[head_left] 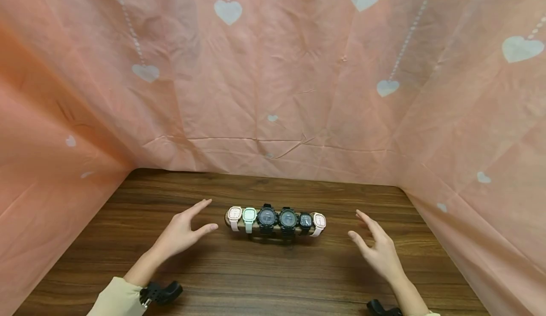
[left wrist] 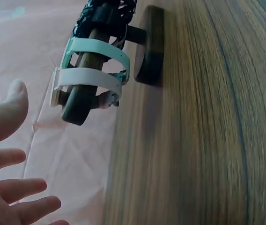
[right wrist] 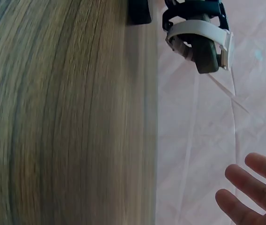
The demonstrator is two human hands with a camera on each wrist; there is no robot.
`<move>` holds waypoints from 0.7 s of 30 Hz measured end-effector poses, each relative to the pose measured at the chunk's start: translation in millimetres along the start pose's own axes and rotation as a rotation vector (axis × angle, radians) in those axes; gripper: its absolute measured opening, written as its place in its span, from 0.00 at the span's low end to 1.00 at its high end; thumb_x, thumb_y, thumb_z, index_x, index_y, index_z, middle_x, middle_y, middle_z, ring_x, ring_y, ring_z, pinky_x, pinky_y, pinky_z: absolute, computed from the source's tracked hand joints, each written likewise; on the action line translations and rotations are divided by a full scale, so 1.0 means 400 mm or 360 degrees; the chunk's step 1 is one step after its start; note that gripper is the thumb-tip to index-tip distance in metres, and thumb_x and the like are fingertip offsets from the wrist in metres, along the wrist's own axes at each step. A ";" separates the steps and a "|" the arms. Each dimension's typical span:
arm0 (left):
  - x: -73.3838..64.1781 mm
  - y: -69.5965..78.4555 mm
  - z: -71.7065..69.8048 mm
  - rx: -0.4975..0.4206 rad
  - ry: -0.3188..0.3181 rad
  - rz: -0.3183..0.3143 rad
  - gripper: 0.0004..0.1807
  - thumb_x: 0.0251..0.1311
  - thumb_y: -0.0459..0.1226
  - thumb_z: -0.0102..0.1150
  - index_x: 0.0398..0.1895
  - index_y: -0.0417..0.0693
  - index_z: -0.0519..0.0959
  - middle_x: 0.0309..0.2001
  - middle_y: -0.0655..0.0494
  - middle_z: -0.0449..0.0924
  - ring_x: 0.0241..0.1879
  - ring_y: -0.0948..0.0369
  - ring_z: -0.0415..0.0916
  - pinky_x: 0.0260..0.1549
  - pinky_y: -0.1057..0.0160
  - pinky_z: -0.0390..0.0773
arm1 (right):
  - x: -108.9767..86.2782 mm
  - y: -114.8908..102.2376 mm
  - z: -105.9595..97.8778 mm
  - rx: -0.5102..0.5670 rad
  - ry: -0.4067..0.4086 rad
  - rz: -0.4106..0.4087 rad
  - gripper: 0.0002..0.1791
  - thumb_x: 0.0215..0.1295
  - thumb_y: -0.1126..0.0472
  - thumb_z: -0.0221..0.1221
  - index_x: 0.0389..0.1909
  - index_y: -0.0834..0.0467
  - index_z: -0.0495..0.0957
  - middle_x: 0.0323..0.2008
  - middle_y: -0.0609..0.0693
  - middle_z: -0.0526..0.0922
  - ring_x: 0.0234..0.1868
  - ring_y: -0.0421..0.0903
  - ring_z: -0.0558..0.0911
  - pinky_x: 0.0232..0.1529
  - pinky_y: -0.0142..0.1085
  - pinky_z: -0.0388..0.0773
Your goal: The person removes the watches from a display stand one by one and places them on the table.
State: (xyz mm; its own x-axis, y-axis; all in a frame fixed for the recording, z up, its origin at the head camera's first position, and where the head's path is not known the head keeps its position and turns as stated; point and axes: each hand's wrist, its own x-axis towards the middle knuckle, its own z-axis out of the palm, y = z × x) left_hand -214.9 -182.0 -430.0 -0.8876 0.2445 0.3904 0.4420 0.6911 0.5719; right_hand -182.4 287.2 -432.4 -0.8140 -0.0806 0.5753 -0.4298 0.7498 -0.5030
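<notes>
On the table a wooden watch stand (head_left: 273,230) carries a row of several watches. From left to right there is a pale pink watch (head_left: 234,214), a mint green watch (head_left: 249,215), two bulky black watches (head_left: 267,216), a smaller black watch (head_left: 305,221) and another pale pink watch (head_left: 319,221). My left hand (head_left: 181,230) hovers left of the stand, fingers extended, touching nothing. My right hand (head_left: 379,249) is apart from the stand on its right, fingers spread and holding nothing. In the left wrist view the stand's dark foot (left wrist: 151,47) shows under the bar.
The stand sits on a dark brown wooden table (head_left: 256,278). Pink cloth (head_left: 273,93) with white hearts hangs behind the table and along both sides. Each wrist wears a black strap-on device (head_left: 164,293).
</notes>
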 end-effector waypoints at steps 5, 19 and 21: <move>0.006 -0.005 0.021 -0.0085 0.0059 0.0022 0.36 0.50 0.52 0.66 0.62 0.50 0.71 0.58 0.46 0.73 0.55 0.48 0.71 0.48 0.47 0.72 | 0.001 -0.007 0.020 0.0071 -0.0026 -0.0028 0.29 0.59 0.64 0.62 0.63 0.56 0.68 0.53 0.56 0.76 0.47 0.46 0.76 0.44 0.20 0.68; 0.025 -0.004 0.070 -0.0510 0.0017 -0.0126 0.31 0.48 0.43 0.70 0.58 0.49 0.74 0.57 0.47 0.73 0.53 0.45 0.72 0.48 0.48 0.73 | 0.014 -0.015 0.091 0.0284 -0.0116 0.0043 0.28 0.56 0.67 0.64 0.59 0.62 0.70 0.49 0.60 0.76 0.44 0.56 0.78 0.39 0.48 0.78; 0.027 -0.003 0.076 -0.0583 0.0001 -0.0128 0.31 0.47 0.41 0.70 0.58 0.46 0.74 0.57 0.45 0.72 0.53 0.44 0.72 0.47 0.51 0.74 | 0.016 -0.023 0.097 0.0297 -0.0121 0.0059 0.28 0.55 0.68 0.64 0.59 0.62 0.71 0.49 0.60 0.76 0.44 0.53 0.78 0.39 0.47 0.78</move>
State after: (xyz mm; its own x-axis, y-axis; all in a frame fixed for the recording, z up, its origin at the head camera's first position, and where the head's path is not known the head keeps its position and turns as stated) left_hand -229.1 -159.6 -448.5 -0.9213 0.1987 0.3342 0.3882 0.4190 0.8208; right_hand -198.6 254.3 -449.0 -0.8548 -0.1098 0.5072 -0.4580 0.6190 -0.6380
